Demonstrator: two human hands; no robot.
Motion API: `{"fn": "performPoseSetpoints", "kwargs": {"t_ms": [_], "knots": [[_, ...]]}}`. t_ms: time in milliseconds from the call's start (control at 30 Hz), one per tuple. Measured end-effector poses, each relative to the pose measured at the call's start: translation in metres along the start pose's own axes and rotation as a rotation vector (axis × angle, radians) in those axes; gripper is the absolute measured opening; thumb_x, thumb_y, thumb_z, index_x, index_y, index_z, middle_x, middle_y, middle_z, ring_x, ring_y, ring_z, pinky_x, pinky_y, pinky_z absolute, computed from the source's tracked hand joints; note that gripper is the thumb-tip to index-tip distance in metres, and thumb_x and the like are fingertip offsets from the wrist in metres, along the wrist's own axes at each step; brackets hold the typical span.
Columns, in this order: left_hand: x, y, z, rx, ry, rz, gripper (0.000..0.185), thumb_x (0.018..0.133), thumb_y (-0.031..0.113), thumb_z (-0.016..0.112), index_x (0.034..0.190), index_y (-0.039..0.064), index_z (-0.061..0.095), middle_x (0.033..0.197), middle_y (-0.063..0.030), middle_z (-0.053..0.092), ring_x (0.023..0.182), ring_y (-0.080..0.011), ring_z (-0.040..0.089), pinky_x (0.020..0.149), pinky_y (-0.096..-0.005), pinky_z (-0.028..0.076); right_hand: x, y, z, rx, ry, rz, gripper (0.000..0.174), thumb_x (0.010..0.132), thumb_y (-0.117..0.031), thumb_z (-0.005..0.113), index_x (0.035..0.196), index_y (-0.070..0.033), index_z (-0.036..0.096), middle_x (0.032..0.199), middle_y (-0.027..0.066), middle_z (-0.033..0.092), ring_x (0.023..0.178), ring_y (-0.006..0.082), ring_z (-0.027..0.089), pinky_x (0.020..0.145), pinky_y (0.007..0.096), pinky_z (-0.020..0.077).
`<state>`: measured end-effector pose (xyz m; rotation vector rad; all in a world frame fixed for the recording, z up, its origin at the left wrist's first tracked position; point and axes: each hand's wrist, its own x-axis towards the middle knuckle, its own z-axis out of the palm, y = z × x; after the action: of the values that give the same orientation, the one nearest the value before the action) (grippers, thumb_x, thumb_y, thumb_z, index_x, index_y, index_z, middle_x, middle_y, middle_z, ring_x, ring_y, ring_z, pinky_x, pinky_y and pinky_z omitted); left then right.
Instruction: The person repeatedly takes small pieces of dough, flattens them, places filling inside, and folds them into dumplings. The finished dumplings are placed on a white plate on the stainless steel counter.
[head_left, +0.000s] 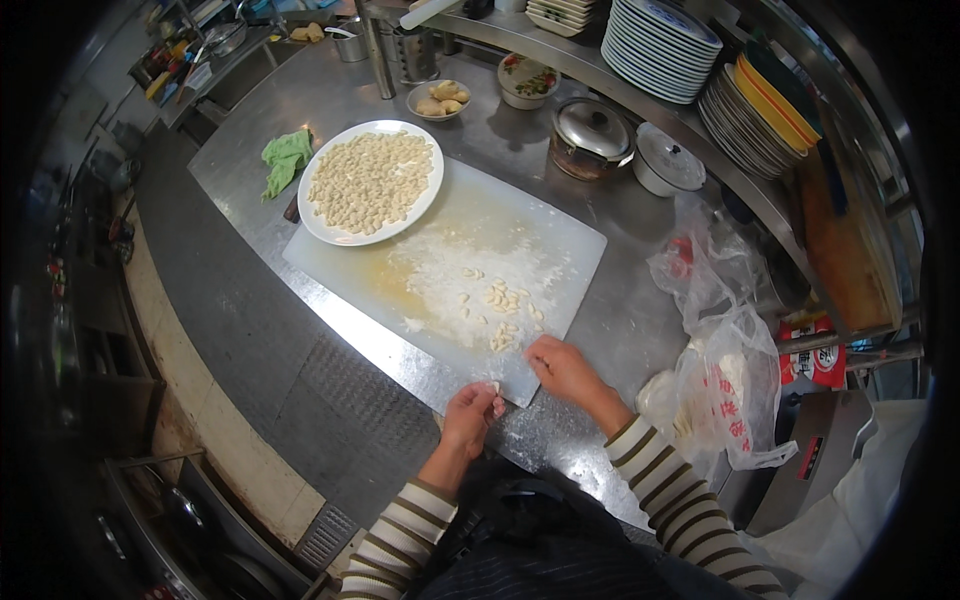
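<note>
My left hand (470, 416) is at the near corner of a white cutting board (330, 274), with a small pale piece of dough (496, 386) pinched at its fingertips. My right hand (564, 367) is over the board's right edge, its fingers curled together. Whether anything sits between them is hidden. Just beyond it, several small dough pieces (502, 298) lie on the floured part of the board. A large white plate (306, 196), spread with many more such pieces, rests on the board's far left end.
A green cloth (287, 159) lies left of the plate. Along the back stand a bowl of ginger (441, 101), a floral bowl (527, 81), a lidded pot (590, 139) and a white lidded pot (667, 161). Plastic bags (720, 360) crowd the right side. Stacked plates (660, 52) stand on the shelf.
</note>
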<state>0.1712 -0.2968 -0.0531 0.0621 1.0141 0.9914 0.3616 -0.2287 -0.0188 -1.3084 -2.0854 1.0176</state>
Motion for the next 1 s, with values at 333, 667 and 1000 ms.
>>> {"fn": "performPoseSetpoints", "kwargs": {"t_ms": [333,667,1000], "knots": [[0.0,0.017,0.011,-0.062,0.019,0.071,0.007,0.091,0.005,0.059,0.097,0.002,0.057,0.084,-0.0054,0.062,0.069,-0.0132,0.058,0.063,-0.0246,0.05,0.05,-0.033,0.012,-0.006,0.101,-0.178,0.021,0.081,-0.005,0.061,0.101,-0.001,0.064,0.097,0.0141,0.06,0.092,0.0318,0.058,0.08,0.0396,0.0478],[0.004,0.016,0.018,0.252,-0.039,0.174,0.008,0.09,0.004,0.06,0.097,0.003,0.057,0.085,-0.0039,0.062,0.072,-0.0128,0.059,0.064,-0.0246,0.049,0.005,-0.034,-0.004,0.205,-0.11,0.104,0.019,0.081,-0.015,0.069,0.092,0.001,0.065,0.085,0.0147,0.063,0.076,0.0258,0.063,0.068,0.0329,0.05],[-0.019,-0.013,0.025,1.309,-0.154,0.828,0.013,0.08,0.003,0.064,0.092,0.001,0.061,0.091,-0.0158,0.06,0.083,-0.0348,0.06,0.071,-0.0389,0.049,-0.01,0.008,0.014,-0.08,-0.077,0.043,0.014,0.075,-0.017,0.07,0.075,-0.004,0.063,0.078,0.0148,0.061,0.076,0.0346,0.06,0.067,0.0429,0.0462]]}}
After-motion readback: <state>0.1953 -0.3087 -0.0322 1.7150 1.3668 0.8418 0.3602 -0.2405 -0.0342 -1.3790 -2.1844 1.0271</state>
